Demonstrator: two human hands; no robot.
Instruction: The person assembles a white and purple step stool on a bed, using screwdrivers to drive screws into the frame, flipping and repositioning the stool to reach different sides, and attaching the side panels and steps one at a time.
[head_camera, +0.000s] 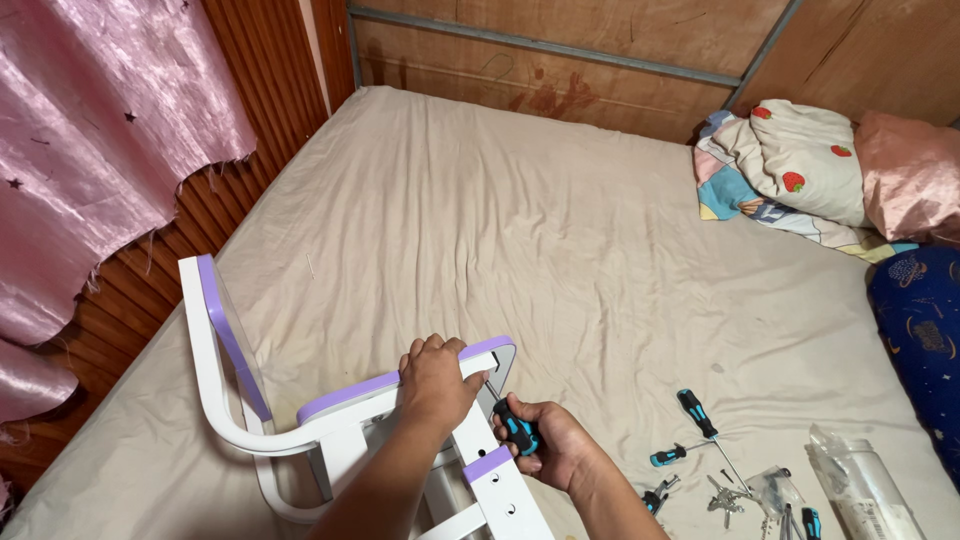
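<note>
A white chair frame with purple trim (230, 400) lies on its side on the beige mattress (520, 220). My left hand (436, 378) grips the purple-edged top rail of the frame. Just to its right, my right hand (556, 444) is closed around a screwdriver with a blue and black handle (517, 428), its shaft angled up-left toward the corner of the frame under my left hand. The tip is hidden by the frame and my fingers.
More blue-handled screwdrivers (697, 412), pliers (655, 493), loose screws (728, 492) and a clear plastic bag (865, 485) lie at the lower right. Folded bedding and a pillow (800, 165) sit at the far right; a pink curtain (90, 140) hangs at left.
</note>
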